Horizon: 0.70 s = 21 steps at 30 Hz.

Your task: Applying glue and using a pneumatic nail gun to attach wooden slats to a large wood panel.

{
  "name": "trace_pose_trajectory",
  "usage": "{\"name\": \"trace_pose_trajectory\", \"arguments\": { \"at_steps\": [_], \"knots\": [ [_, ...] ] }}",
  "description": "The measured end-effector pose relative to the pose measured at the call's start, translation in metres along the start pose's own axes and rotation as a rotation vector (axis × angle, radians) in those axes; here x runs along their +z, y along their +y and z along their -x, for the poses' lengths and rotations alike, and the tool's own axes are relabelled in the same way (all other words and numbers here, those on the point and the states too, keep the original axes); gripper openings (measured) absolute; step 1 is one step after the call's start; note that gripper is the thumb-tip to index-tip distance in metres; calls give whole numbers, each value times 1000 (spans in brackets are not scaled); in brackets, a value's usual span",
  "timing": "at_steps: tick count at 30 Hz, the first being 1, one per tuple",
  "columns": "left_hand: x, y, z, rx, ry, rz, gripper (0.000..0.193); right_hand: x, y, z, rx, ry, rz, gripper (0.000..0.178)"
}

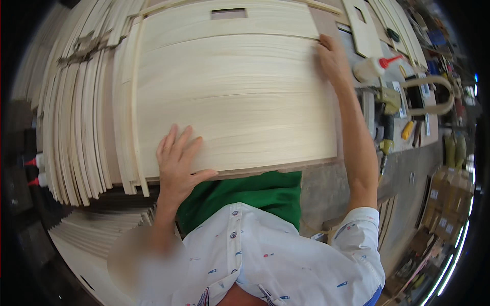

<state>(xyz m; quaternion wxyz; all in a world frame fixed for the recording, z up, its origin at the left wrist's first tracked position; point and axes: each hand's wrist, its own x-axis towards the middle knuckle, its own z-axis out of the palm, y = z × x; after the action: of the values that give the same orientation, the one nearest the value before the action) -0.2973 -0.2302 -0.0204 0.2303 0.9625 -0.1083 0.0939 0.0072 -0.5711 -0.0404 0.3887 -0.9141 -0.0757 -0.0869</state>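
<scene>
A wide pale wooden panel (240, 112) lies flat on the bench before me. Against its far side lies a board (275, 19) with a rectangular slot, and a thin seam runs between the two. My left hand (178, 158) rests on the panel's near left corner with its fingers spread. At the far right, by the seam, my right hand (331, 57) has its fingers curled on the panel's edge; slight blur softens them. A narrow wooden strip (133, 102) runs along the panel's left side.
Stacked wooden strips (76, 127) fill the left side. To the right are a white glue bottle (368, 69) with a red nozzle, a green power drill (389, 104), a yellow-handled tool (407, 130) and a curved wooden loop (441, 97). Cardboard boxes (446, 199) stand beyond.
</scene>
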Motion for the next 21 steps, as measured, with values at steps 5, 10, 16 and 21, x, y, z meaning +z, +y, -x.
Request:
{"name": "trace_pose_trajectory", "arguments": {
  "at_steps": [5, 10, 16, 21],
  "knots": [
    [-3, 4, 3, -83, -53, -61, 78, -13, -10, 9, -13, 75, 76, 48],
    [-13, 12, 1, -126, -59, 83, 64, -94, 12, 55, 13, 739, -38, 53],
    [-21, 11, 4, -85, 124, 213, 48, -113, 46, 15, 305, 271, 340, 59],
    [-23, 32, 6, -111, 266, 349, 35, -119, 51, 5, 256, 269, 176, 45]
  ]
}}
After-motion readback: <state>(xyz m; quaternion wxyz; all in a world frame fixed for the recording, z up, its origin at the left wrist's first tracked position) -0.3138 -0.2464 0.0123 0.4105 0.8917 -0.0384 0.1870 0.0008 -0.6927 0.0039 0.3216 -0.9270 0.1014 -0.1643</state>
